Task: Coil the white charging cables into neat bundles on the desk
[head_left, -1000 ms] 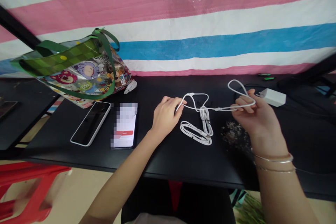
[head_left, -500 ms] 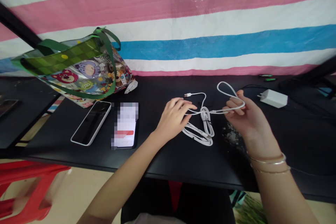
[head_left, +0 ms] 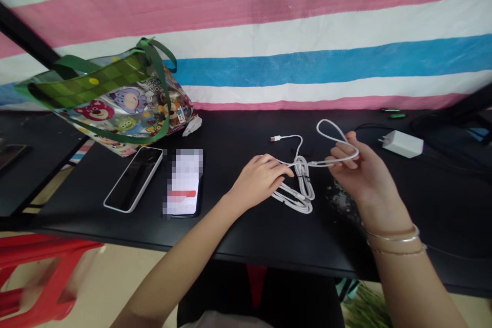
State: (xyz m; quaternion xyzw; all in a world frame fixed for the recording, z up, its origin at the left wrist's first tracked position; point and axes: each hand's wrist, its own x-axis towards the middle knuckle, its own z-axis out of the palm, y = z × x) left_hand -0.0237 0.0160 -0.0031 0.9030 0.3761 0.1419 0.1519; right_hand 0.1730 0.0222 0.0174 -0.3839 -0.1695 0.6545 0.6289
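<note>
A white charging cable [head_left: 302, 184] lies partly coiled on the black table [head_left: 249, 230]. Its USB plug [head_left: 275, 139] rests free on the table behind the coil. My right hand [head_left: 359, 171] is closed, pinching a loop of the cable and holding it just above the table. My left hand [head_left: 259, 179] lies over the left side of the coil, fingers bent and touching the strands. A white wall charger [head_left: 402, 143] sits to the right of my right hand, apart from the cable.
Two phones lie left of my hands: a white-cased one [head_left: 132, 179] and one with a lit screen [head_left: 185, 182]. A cartoon-printed tote bag [head_left: 111, 102] stands at the back left. Crumbs [head_left: 338, 197] lie by the coil. A red stool [head_left: 38, 277] stands below left.
My left hand let go of the plug end and moved down and right onto the coil. My right hand drew its loop left, away from the charger.
</note>
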